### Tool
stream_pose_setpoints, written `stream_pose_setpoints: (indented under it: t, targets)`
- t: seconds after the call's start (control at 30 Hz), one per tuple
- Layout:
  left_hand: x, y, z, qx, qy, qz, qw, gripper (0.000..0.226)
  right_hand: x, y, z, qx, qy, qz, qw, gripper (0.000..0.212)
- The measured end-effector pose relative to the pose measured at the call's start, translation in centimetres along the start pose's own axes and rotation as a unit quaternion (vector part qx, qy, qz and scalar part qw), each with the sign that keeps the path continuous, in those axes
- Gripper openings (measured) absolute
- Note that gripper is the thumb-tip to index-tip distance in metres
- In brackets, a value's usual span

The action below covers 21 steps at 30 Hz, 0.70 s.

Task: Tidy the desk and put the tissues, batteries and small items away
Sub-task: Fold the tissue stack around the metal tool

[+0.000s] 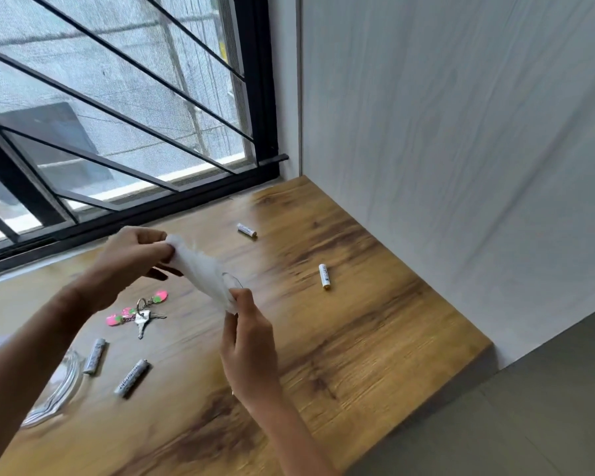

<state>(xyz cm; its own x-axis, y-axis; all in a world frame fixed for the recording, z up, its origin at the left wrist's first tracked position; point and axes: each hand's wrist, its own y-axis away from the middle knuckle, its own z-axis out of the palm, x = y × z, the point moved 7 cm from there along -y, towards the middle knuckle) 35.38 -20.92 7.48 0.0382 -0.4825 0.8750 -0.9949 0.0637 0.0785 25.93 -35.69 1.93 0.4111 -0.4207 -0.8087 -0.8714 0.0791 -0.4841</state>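
Above the wooden desk [375,321], both hands pinching a white tissue [205,273], left hand [131,259], right hand [248,341]

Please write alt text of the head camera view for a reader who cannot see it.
Two bare hands, left hand and right hand, hold a crumpled white tissue above a brown wooden desk by a barred window. Four white cylindrical batteries and a pink-tagged key bunch lie scattered on it.

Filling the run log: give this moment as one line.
left hand: grip on tissue | right hand: grip on tissue | four batteries, keys on desk
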Motion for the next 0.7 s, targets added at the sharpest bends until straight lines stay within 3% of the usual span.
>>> stream_pose_setpoints:
  t: [0.2, 0.33, 0.7]
  targets:
    - [1.1, 0.2, 0.6, -0.012, 0.032, 0.007, 0.999, 0.035, -0.1, -1.0, -0.2, -0.006, -0.021, 0.015, 1.000, 0.014]
    - [0.2, -0.2, 2.1, -0.026, 0.030, -0.008, 0.999, 0.020, 1.2, -0.7, -0.5, 0.004, 0.023, 0.035, 0.999, 0.012]
    - [-4.0, -0.9, 4.0, -0.011, -0.018, -0.046, 0.999, 0.014, 3.5, 1.2, -1.2, 0.058, 0.113, 0.069, 0.990, 0.021]
